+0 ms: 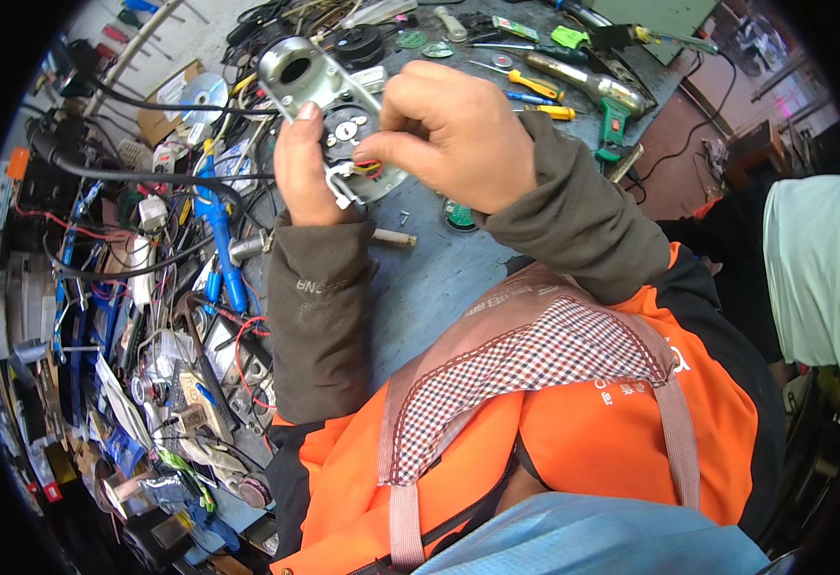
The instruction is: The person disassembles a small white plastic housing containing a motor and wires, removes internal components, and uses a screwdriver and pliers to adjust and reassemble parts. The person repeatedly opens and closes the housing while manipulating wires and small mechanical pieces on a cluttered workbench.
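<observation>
Fingers (pixel 303 129) of our left hand (pixel 310 182) close on the left edge of a silvery metal housing (pixel 341 89), with one digit lying upright along its side and the rest mostly hidden. We hold the housing raised above the desk (pixel 430 287), tilted so that its round opening points away to the upper left. On its face, just right of those left fingers, sits a black disc (pixel 344 144) with pale round fittings.

Our right hand (pixel 463 134) comes over the housing's right side, its fingers curled in and the thumb reaching leftward to the disc's edge. Red and yellow wires (pixel 370 170) show just below that thumb, and a white clip (pixel 340 187) juts out at the lower end, beside our left hand. The curled fingers hide the contact, so we cannot fairly tell whether they pinch something small or only touch.

Below the housing, a few small screws (pixel 404 217) and a tan rod (pixel 394 237) lie on the desk. Right of our right hand are a yellow-handled screwdriver (pixel 537 86) and a green-handled tool (pixel 613 125); tangled cables (pixel 152 177) crowd the left.
</observation>
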`<state>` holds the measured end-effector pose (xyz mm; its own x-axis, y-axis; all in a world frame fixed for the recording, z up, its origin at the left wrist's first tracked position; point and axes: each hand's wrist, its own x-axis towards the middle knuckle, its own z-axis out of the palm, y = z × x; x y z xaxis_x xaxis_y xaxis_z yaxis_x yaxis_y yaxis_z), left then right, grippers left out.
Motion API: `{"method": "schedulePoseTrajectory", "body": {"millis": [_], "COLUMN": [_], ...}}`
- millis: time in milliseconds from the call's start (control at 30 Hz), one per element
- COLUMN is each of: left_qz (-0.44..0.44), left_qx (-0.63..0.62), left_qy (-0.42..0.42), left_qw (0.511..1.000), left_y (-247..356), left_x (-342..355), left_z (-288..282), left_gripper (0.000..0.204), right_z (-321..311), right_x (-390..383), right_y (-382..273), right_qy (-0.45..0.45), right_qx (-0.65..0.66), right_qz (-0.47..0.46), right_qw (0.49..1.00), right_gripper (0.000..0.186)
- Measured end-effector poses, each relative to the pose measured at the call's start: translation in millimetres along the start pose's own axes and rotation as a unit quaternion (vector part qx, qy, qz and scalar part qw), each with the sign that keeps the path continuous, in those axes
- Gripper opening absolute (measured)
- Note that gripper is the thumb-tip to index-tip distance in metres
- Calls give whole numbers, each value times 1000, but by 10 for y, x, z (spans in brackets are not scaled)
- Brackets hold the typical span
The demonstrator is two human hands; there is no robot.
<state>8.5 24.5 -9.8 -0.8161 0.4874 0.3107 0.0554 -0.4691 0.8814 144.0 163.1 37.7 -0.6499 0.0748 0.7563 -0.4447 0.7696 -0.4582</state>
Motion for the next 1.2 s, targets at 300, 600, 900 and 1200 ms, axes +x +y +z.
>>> {"method": "schedulePoseTrajectory", "body": {"millis": [300,600,900,1200], "left_qz": [43,71,360,-78], "left_qx": [-4,49,408,-225], "left_qy": [-24,2,-67,-72], "left_qw": [999,996,836,968], "left_y": [48,40,-438,-83], "left_x": [-130,-149,189,39], "left_z": [159,148,-387,44], "left_gripper": [34,36,27,39], "right_z": [-124,-101,-58,222], "right_x": [0,-24,8,-626], "right_y": [-161,-203,-209,621], "right_qy": [-53,-70,-59,-183], "right_qx": [7,8,-77,-23], "right_qz": [47,57,11,82], "right_qw": [997,996,995,979], "right_gripper": [8,9,7,14]}}
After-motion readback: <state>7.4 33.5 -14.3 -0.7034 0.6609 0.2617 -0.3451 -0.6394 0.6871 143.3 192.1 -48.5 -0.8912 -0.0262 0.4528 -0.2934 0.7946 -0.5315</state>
